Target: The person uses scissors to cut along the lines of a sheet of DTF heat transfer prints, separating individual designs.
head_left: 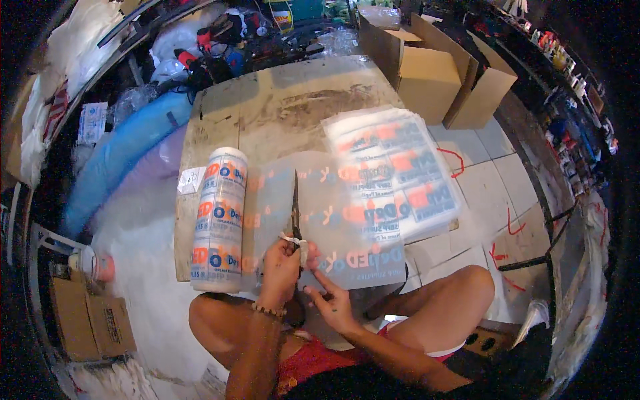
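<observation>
Dark-bladed scissors [296, 200] with white-wrapped handles point away from me over a printed translucent plastic sheet [320, 233]. My left hand [281, 268], a beaded bracelet at its wrist, is closed around the scissors' handles. Just right of it, near the sheet's front edge, my right hand [330, 303] has its thumb and forefinger apart; some of its fingers are hard to make out. A thick roll of printed plastic [220, 220] lies left of the sheet. At the right, a stack of printed plastic sheets [393, 160] partly shows through the film.
These things lie on a low worn wooden board [267, 100]. Open cardboard boxes [430, 73] stand beyond its far right corner. A small white paper [191, 180] sits by the roll. Long blue wrapped plastic [133, 147] lies at left, above a brown carton [93, 320]. Tiled floor [480, 160] extends rightward.
</observation>
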Action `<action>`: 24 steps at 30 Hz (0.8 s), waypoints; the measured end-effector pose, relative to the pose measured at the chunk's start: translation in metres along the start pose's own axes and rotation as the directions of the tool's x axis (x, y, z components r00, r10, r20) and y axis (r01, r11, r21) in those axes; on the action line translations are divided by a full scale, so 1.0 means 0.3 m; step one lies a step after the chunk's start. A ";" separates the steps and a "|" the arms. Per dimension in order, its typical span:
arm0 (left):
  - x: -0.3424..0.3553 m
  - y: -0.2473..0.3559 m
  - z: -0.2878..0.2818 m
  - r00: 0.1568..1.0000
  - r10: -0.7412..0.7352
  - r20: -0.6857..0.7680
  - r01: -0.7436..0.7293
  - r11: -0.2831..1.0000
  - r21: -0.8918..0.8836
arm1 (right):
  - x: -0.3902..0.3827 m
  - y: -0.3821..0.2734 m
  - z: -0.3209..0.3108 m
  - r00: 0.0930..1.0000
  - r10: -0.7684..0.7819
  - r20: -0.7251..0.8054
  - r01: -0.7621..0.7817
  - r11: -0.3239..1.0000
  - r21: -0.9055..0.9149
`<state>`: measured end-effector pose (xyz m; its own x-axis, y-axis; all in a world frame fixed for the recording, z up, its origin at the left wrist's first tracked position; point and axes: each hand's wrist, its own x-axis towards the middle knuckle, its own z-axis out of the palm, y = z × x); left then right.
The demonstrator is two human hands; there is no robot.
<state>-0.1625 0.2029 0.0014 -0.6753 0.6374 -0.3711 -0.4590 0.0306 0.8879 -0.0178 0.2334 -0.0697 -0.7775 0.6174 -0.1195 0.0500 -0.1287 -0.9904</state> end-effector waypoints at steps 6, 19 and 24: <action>0.134 0.039 0.026 1.000 0.011 0.004 -0.011 1.000 0.016 | -0.001 -0.033 0.003 1.000 0.021 -0.010 -0.020 0.997 0.074; 0.076 0.343 0.024 0.979 0.202 0.016 -0.201 0.962 0.186 | 0.090 -0.150 -0.174 0.986 -0.009 -0.165 -0.009 0.994 -0.110; -0.055 0.340 -0.126 0.942 0.332 0.043 -0.326 0.878 0.351 | 0.221 -0.177 -0.362 0.955 -0.094 -0.282 0.099 0.995 0.004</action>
<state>-0.2200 0.1662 0.0879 -0.7637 0.6441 -0.0427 0.0197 0.0895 0.9958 -0.0040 0.3654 -0.0325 -0.5706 0.8202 -0.0406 -0.0296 -0.0700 -0.9971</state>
